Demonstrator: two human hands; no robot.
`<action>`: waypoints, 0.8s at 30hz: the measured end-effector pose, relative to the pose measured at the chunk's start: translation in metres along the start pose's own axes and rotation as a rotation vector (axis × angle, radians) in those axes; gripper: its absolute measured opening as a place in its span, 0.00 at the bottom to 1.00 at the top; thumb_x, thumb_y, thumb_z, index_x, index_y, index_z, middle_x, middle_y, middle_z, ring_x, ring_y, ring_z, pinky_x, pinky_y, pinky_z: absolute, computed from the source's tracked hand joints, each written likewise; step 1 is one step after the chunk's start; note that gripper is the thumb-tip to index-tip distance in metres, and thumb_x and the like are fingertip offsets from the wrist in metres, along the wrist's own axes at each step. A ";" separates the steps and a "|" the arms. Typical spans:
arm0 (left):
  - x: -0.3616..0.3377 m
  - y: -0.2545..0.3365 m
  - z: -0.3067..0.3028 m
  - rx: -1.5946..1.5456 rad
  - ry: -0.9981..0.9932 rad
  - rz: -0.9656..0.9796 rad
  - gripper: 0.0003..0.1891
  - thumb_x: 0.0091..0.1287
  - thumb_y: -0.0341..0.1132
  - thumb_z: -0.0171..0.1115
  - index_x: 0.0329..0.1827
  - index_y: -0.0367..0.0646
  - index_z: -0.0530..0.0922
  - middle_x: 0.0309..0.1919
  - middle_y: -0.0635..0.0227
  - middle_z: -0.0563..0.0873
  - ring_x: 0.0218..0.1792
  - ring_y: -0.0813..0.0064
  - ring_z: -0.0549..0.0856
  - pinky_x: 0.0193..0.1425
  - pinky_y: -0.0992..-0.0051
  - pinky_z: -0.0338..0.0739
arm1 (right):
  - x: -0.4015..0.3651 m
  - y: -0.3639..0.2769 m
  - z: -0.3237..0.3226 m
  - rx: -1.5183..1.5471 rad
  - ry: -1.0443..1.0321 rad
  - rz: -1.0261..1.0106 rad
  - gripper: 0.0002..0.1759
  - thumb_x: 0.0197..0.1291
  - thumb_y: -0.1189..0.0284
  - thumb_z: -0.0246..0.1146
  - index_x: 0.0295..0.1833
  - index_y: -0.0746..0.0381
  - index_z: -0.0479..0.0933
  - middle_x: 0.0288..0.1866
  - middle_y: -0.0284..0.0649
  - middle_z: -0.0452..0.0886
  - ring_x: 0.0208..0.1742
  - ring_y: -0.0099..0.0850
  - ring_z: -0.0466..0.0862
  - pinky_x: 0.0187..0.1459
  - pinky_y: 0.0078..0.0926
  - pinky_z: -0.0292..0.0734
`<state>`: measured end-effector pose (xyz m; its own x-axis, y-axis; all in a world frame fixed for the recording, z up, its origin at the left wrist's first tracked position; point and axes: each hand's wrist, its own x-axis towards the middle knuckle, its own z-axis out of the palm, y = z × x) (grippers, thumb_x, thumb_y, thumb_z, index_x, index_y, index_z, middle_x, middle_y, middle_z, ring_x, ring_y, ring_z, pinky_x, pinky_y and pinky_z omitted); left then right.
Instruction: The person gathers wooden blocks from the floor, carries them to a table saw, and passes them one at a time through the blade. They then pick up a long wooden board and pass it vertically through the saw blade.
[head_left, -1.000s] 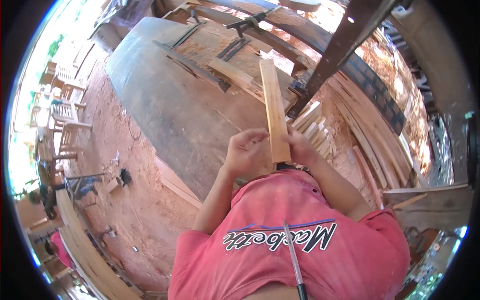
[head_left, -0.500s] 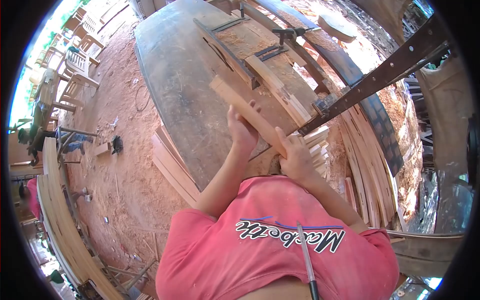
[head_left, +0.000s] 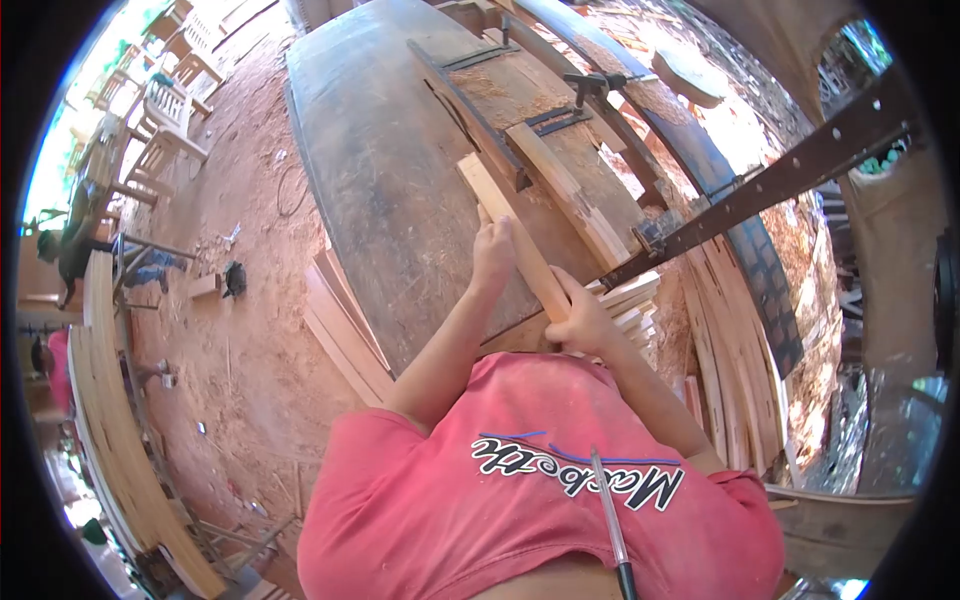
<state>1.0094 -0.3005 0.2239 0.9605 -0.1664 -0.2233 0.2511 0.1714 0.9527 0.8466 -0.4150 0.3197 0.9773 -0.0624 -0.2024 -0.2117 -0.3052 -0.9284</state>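
Over the near edge of the counter (head_left: 380, 190), both hands have a closed grip on a wood strip (head_left: 532, 268). The left hand (head_left: 493, 255) is higher up and the right hand (head_left: 580, 322) is at its near end. A firm, even hold with both hands should stop it tipping. The strip is long, flat, pale and smooth. The counter is dark, scratched and dusty.

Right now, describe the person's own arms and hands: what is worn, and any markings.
Left hand and right hand are bare: no gloves, and no watch or ring shows. Both forearms are uncovered up to the short sleeves of a faded red T-shirt with white lettering and a blue line across the chest.
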 end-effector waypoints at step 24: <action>0.063 0.008 -0.008 0.636 -0.375 0.177 0.21 0.73 0.40 0.51 0.40 0.28 0.84 0.77 0.32 0.44 0.68 0.34 0.69 0.79 0.53 0.56 | 0.042 0.017 -0.006 -0.897 0.000 0.019 0.42 0.65 0.64 0.61 0.81 0.57 0.51 0.38 0.63 0.77 0.40 0.61 0.80 0.46 0.55 0.76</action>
<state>1.0729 -0.3016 0.2162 0.8463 -0.5269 -0.0788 -0.1302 -0.3480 0.9284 0.8837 -0.4288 0.2973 0.9737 -0.0751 -0.2151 -0.1453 -0.9319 -0.3325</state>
